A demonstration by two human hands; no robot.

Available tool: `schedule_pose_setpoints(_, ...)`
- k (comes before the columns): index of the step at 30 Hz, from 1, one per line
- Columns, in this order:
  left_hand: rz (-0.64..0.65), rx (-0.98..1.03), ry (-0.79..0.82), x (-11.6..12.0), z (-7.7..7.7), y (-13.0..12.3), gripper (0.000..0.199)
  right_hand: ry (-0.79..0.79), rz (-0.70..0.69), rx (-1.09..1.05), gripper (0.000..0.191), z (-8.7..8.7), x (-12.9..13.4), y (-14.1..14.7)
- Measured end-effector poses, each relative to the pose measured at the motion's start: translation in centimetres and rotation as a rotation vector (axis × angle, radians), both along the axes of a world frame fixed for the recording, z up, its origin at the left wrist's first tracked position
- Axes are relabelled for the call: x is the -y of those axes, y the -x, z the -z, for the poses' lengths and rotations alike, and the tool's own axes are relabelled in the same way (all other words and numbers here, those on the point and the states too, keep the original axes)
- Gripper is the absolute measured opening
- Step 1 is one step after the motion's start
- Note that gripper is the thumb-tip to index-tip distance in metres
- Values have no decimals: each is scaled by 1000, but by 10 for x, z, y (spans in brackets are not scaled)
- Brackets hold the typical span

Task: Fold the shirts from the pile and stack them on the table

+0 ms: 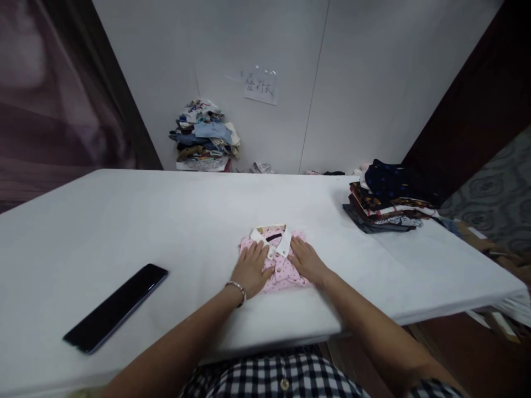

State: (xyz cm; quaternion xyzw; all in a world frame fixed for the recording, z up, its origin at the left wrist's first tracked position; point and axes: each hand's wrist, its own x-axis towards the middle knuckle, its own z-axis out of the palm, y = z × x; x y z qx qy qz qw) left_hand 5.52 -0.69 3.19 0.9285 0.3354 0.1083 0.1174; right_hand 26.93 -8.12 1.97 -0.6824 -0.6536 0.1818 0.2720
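A folded pink dotted shirt (284,272) with a white collar lies buttoned side up near the front edge of the white-covered table (199,213). Flat on its left side rests my left hand (251,269), fingers stretched out, with a bracelet (237,292) at the wrist. My right hand (307,260) lies on the right side of the shirt, its fingers extended below the collar. Neither hand grips the cloth. The collar points away from me, and a dark label strip shows inside it.
A black phone (118,307) lies at the left front of the table. Folded clothes (385,199) are stacked at the right edge. Behind the far edge stands a tall clothes pile (205,135), and a paper sign (260,87) hangs on the wall.
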Motion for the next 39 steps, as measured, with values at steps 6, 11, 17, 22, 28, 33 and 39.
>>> schedule_pose_setpoints(6, -20, 8, 80, -6, 2, 3, 63, 35, -9, 42, 60, 1, -1, -1)
schedule_pose_setpoints(11, -31, 138, 32, 11, -25, 11, 67, -7, 119, -374, 64, -6, 7, -10)
schedule_pose_setpoints(17, 210, 26, -61, 34, -19, 14, 65, -239, 383, -582, 68, -12, 51, -8)
schedule_pose_setpoints(22, 176, -15, -23, 24, -15, 6, 49, -295, 547, -658, 61, -18, 93, 3)
schedule_pose_setpoints(28, 90, 183, 57, 12, -36, 2, 45, -15, 559, -1241, 65, -23, 112, 35)
schedule_pose_setpoints(33, 216, 199, -68, 28, -11, 7, 49, 72, 223, -1618, 54, -24, 82, 67)
schedule_pose_setpoints(39, 256, 155, -404, 40, 25, 14, 62, -138, 307, -1694, 39, -15, 45, 93)
